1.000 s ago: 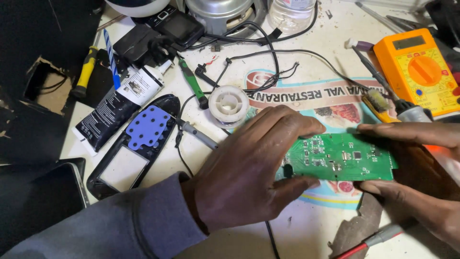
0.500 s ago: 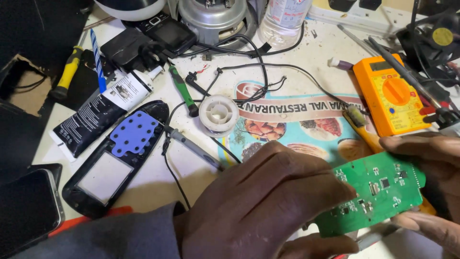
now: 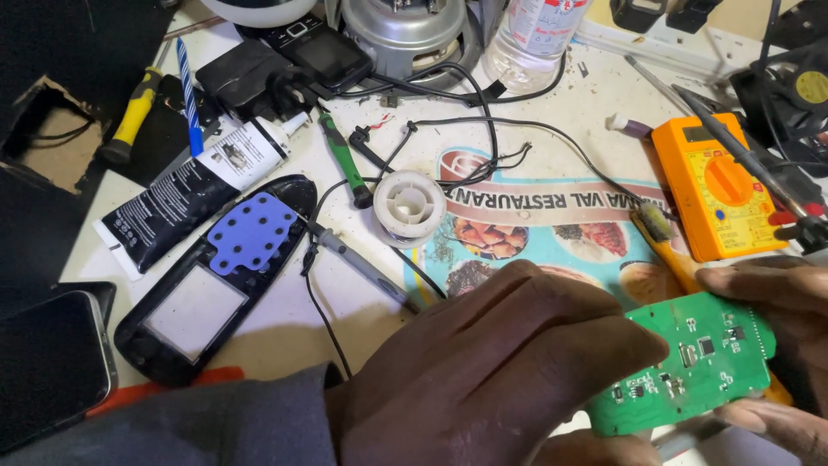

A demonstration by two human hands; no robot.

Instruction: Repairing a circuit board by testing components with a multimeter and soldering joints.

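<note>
Below the orange multimeter point(image 3: 720, 185), low at our right, we hold a green circuit board point(image 3: 690, 367) between both hands. Our left hand point(image 3: 492, 371) covers its left end, fingers pressed on it; our right hand point(image 3: 776, 345) grips its right edge, thumb under. Against the earlier frames, board and hands sit lower and further right of the solder spool point(image 3: 409, 207).

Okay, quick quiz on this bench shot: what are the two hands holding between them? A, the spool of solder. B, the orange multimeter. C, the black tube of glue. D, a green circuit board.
D: the left hand and right hand grip a green circuit board at its two ends, while the orange multimeter lies untouched on the table.
</note>
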